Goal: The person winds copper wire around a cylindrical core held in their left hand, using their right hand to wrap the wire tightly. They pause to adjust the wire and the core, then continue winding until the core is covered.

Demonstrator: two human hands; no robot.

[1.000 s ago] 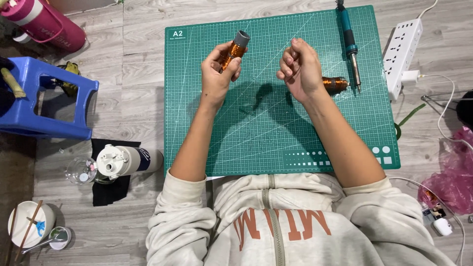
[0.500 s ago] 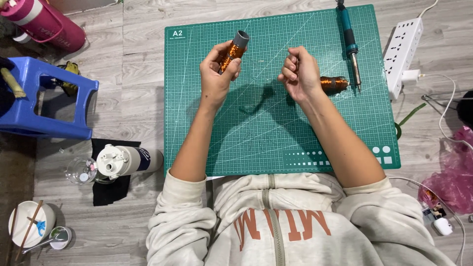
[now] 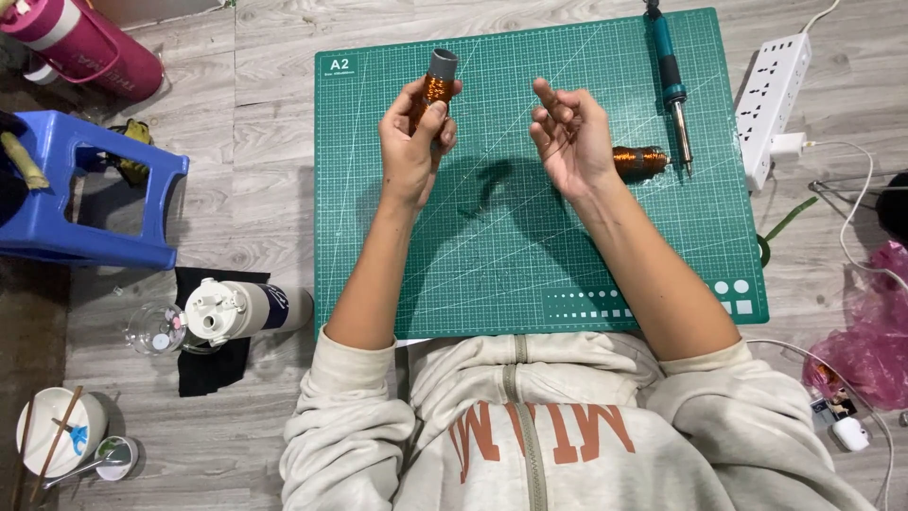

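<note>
I see the cutting mat (image 3: 530, 255) at centre frame, the soldering iron (image 3: 670, 80) on its upper right, the power strip (image 3: 774, 104) right of it, and the stool (image 3: 90, 194) far left.

Bright, even overhead light, sharp focus, soft shadows of the hands on the green mat (image 3: 492, 246).

Your left hand (image 3: 413, 142) hides most of the copper-wound coil (image 3: 437, 87) | any wire at your right hand (image 3: 567, 137): too fine to tell | soldering iron (image 3: 670, 80) handle cut by top edge | pink bottle (image 3: 80, 45) cropped at top left | second coil (image 3: 638, 162) partly behind your wrist
</note>
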